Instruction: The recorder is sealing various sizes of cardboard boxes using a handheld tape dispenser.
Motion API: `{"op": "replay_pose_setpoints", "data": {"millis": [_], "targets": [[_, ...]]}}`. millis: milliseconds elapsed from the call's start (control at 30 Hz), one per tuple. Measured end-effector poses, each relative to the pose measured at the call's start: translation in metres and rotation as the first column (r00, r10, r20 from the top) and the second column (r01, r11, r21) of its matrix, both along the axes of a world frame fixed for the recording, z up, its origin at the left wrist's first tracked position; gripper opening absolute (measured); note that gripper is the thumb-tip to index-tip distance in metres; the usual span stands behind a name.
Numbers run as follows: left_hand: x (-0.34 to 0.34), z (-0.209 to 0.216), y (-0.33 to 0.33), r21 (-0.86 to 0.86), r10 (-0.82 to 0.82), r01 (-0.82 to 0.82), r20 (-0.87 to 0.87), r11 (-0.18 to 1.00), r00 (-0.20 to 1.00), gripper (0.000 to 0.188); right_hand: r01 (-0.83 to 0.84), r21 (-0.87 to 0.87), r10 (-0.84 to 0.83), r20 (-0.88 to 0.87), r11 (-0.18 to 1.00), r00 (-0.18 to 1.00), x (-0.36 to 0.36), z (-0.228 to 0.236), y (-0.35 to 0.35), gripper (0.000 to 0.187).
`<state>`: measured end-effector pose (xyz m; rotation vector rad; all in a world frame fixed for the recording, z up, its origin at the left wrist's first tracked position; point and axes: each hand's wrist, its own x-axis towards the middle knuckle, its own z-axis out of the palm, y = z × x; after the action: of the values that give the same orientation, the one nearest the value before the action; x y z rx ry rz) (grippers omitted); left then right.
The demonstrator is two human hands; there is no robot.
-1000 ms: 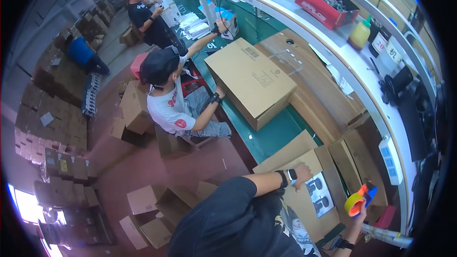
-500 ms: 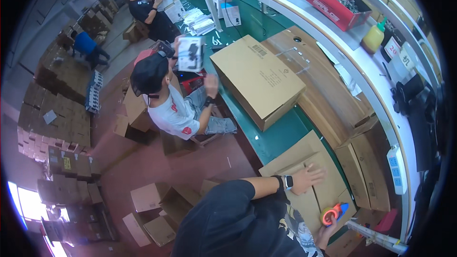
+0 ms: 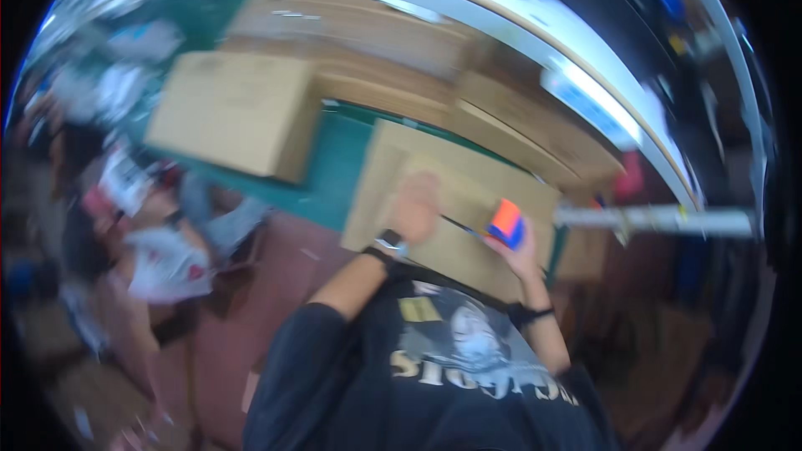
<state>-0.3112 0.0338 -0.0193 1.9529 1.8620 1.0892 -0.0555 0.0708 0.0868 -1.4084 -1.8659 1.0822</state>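
A brown cardboard box [image 3: 472,175] lies in front of me on the green bench, its top flaps folded in with a dark gap between them. Flat on its left flap rests my left hand [image 3: 415,203], blurred, with nothing visible in it and a watch on the wrist. My right hand [image 3: 526,257] is closed around an orange and blue tape dispenser [image 3: 506,224], held over the right part of the box. Blur hides whether any tape touches the cardboard.
To the left on the green bench [image 3: 334,154] stands a larger closed carton [image 3: 225,108]. Brown boards and cartons [image 3: 518,129] line the back, below a white shelf. A pale rail [image 3: 660,220] juts out at right. A co-worker [image 3: 167,234] sits at left.
My view has swung to the right, so the box now sits near the middle. The tape dispenser has been raised and turned in my right hand; my left hand stays on the box.
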Motion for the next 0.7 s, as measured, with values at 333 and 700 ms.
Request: {"op": "replay_pose_setpoints", "data": {"millis": [333,700], "targets": [[0.012,0.018,0.002,-0.288,0.015,-0.119,-0.338,0.950,0.941,0.059,-0.200,-0.033,0.203,0.178,0.979,0.963,-0.009,0.009,0.018,0.050],[0.014,0.023,-0.009,-0.247,-0.102,0.183,0.307,0.952,0.946,0.038,-0.231,0.044,0.214,0.244,0.972,0.946,-0.003,-0.048,0.008,0.038]]}}
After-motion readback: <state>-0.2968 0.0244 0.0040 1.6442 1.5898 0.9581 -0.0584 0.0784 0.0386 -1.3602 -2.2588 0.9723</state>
